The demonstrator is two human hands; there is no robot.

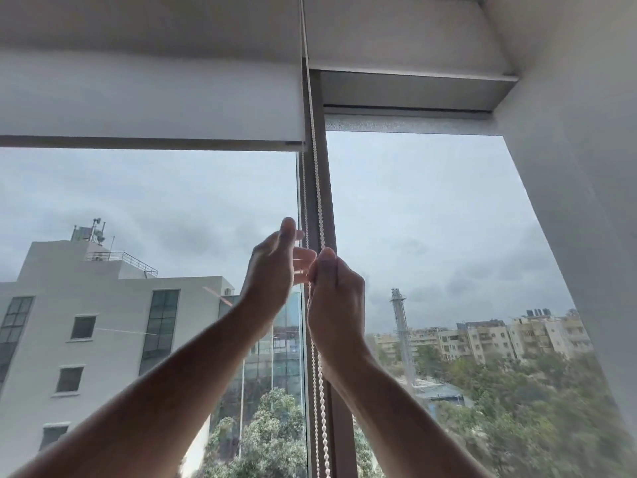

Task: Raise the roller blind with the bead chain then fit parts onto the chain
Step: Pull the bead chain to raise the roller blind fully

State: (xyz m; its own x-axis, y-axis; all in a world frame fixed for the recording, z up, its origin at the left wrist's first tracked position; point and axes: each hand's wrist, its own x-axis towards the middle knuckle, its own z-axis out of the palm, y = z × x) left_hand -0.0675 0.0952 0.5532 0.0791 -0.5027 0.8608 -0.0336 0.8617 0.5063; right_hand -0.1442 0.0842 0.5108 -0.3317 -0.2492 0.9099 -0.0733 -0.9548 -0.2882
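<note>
Gripping the bead chain (319, 201) in curled fingers, the right hand (336, 298) is set to haul it, the strand running up past its knuckles; the left hand (275, 267), fingers loosely spread, waits beside the chain, likely for the next pull. Above both, the blind (151, 98) sits mostly raised.
</note>
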